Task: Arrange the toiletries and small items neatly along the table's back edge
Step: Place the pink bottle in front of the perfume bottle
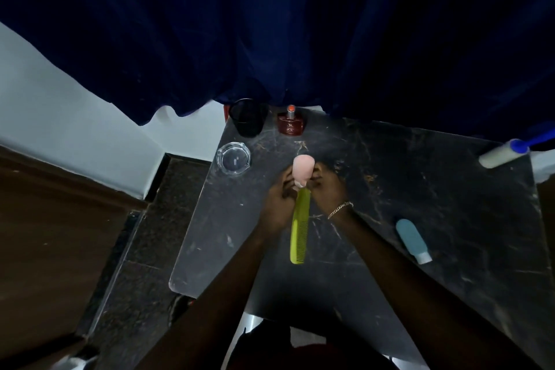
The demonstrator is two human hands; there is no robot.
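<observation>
Both my hands meet over the middle of the dark marble table. My left hand and right hand have their fingers curled around a pink sponge, which sticks up between them; I cannot tell which fingers actually press it. A chain bracelet sits on my right wrist. The green comb lies flat just under my hands, pointing toward me. At the back edge stand a black cup and a red perfume bottle, side by side. A glass ashtray sits near the left edge. A blue tube lies to my right, and a lint roller rests at the far right corner.
</observation>
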